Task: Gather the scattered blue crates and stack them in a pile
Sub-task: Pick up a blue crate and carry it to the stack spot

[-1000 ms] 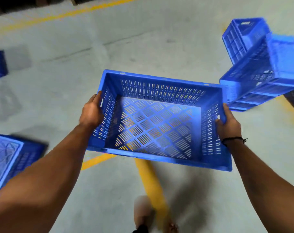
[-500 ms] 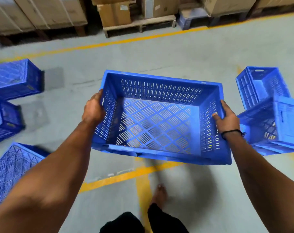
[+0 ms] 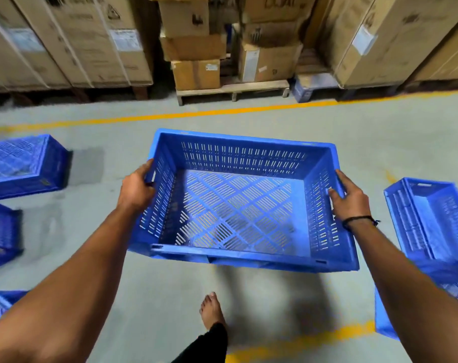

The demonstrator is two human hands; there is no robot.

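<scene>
The carried crate [image 3: 238, 205] is held above the floor [image 3: 366, 142], long axis crosswise. The left hand [image 3: 136, 188] and right hand [image 3: 349, 199] each clasp one end wall. An upright floor crate [image 3: 429, 216] lies nearest the right hand.

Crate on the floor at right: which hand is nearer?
Right. The right hand holds the carried crate's right wall, beside that floor crate; the left hand holds the opposite wall, farther away.
</scene>
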